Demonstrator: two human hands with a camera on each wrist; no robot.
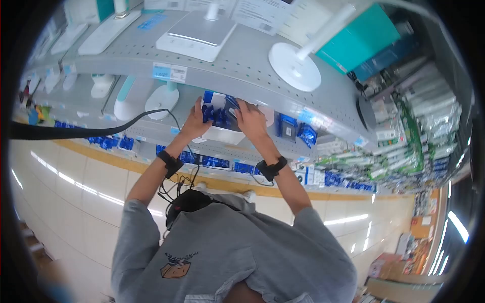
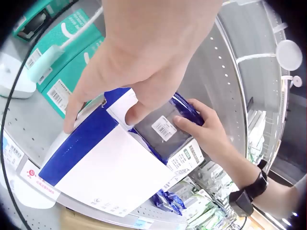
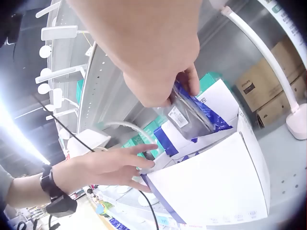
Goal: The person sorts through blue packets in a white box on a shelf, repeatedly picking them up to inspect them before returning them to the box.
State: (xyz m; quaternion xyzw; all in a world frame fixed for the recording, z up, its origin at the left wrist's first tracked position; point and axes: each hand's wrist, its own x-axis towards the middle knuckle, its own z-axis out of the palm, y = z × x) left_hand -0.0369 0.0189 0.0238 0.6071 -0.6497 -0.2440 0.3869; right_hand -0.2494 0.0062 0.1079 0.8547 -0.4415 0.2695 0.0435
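Observation:
A white and blue open-topped cardboard box [image 2: 110, 167] stands on the shelf between the hands. My left hand [image 2: 144, 52] holds it at the rim, a thumb at the opening and a finger along the outside; in the right wrist view the left hand [image 3: 115, 165] reaches its corner. My right hand [image 3: 158, 81] grips a flat blue-edged packet [image 3: 189, 120] with a dark grey clear face and a barcode label. The packet is tilted over the box opening, its lower end at the flaps. More blue packets [image 1: 214, 112] lie in the box in the head view.
Above is a perforated grey shelf with a white lamp base [image 1: 294, 65]. Blue packets [image 1: 288, 127] lie to the right on the same shelf level. Teal boxes [image 2: 72, 57] stand behind the box. A black cable [image 1: 146, 113] crosses at the left.

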